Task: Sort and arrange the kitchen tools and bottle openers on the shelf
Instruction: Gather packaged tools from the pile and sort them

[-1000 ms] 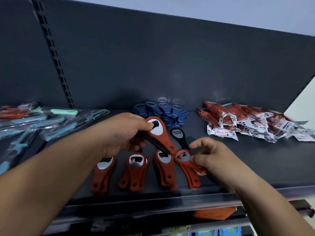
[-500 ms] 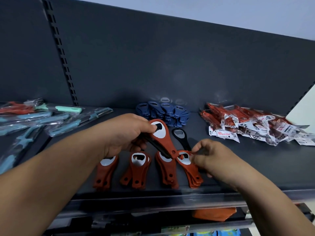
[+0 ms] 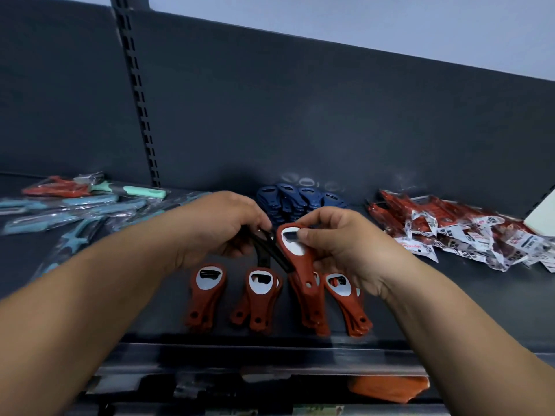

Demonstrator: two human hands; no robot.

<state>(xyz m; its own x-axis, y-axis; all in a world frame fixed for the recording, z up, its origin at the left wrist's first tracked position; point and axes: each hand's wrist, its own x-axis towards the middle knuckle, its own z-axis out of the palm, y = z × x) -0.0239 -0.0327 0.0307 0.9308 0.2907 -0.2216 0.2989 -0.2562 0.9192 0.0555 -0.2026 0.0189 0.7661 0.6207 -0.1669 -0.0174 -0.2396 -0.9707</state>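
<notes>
Your left hand [image 3: 216,232] curls round a black opener [image 3: 271,250], which is mostly hidden under your fingers and behind the red opener [image 3: 297,259]. Your right hand [image 3: 342,250] pinches that one by its oval metal head, above the shelf [image 3: 510,298]. Four red stacks [image 3: 207,292] lie along the front edge, one partly covered. Blue openers [image 3: 297,199] blur at the back edge. Crinkled wrapped packs [image 3: 468,232] lie at the right edge, and bagged teal tools [image 3: 69,211] at the left are cut off.

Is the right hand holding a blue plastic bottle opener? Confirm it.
No, the right hand pinches a red plastic bottle opener with a silver metal insert; the blue plastic bottle openers lie apart, further back.
</notes>
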